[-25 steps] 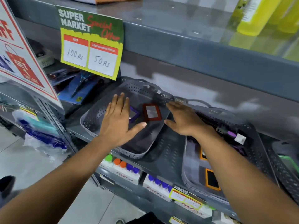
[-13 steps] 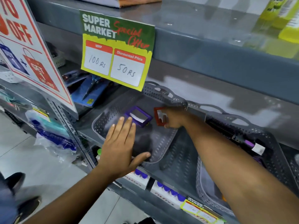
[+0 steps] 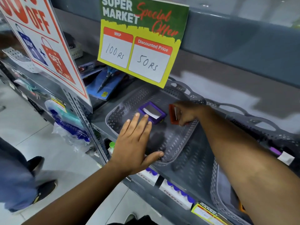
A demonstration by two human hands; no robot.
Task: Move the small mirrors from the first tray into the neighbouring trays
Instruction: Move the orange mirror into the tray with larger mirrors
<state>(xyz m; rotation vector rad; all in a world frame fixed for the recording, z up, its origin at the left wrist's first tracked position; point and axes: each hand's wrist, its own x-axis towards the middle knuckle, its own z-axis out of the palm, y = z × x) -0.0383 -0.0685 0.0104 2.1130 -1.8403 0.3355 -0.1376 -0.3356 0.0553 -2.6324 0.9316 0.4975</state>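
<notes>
Left hand (image 3: pixel 134 143): flat and spread, fingers apart, palm down over the near half of the grey perforated tray (image 3: pixel 177 143); thumb at the tray's near rim; fingertips just beside the purple-framed mirror (image 3: pixel 152 112). Grips nothing.

Right hand (image 3: pixel 186 113): fingers curled and pinched on the red-framed mirror (image 3: pixel 172 114), held upright on edge, tilted, at the far right of the same tray. Contact between this mirror and the tray floor: cannot tell.

Purple-framed mirror: flat on the tray floor, glass up, directly ahead of the left fingertips and just left of the right hand. Close beside the red-framed mirror, apart from it.

Neighbouring grey tray (image 3: pixel 217 192): under and right of the right forearm, on the same grey shelf (image 3: pixel 199 169). Contents mostly hidden by the arm; an orange edge visible near the forearm.

Above both hands: green-and-yellow price card (image 3: pixel 142 41) reading "MRP 100 Rs" and "Discounted Price 50 Rs", hung from the upper shelf edge. Left of the left hand: red-and-white offer sign (image 3: pixel 43 46). Beyond that sign: packaged scissors (image 3: pixel 103 83).
</notes>
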